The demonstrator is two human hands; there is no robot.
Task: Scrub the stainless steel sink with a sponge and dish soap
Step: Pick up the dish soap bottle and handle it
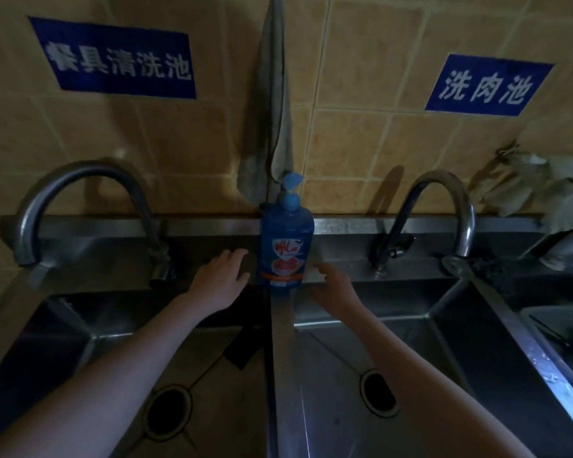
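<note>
Dim tiled wall [361, 143] backs the stainless steel sink [283, 352]. Dish soap bottle [286, 246] stands on its divider. Left hand [220, 280], fingers spread, is at the bottle's 9 o'clock; right hand [333, 287] is at 4 o'clock, fingers unclear. Better to steady the bottle and pump once.

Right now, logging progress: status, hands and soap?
Left hand open, beside dish soap bottle. Right hand opposite, grip unclear. Bottle upright on sink ledge. Nothing blocking.

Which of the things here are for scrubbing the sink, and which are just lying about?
For the job: dish soap bottle, stainless steel sink, dark pad in the left basin (perhaps the sponge).
Lying about: hanging cloth, crumpled rags, blue wall signs, grey tub.
</note>
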